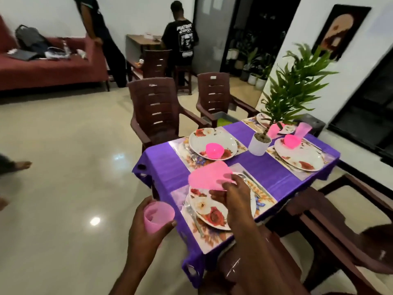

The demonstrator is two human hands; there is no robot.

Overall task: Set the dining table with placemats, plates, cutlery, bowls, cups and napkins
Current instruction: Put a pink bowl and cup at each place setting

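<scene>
Left hand holds a pink cup upright, off the near-left edge of the surface, fingers wrapped round its wall; judged to be parked there until a place is free. Right hand pinches a blurred pink bowl, tilted, above the near plate, fingers curled on its rim; likely headed for that plate, the only close one lacking a bowl. Beyond it, a second plate carries its own pink bowl. Purple-clothed surface has floral placemats under each plate and a potted plant mid-way. Farther right, another plate with a bowl, and cups. No napkins visible. Brown chairs around; pale tiled floor; red sofa at far left.
</scene>
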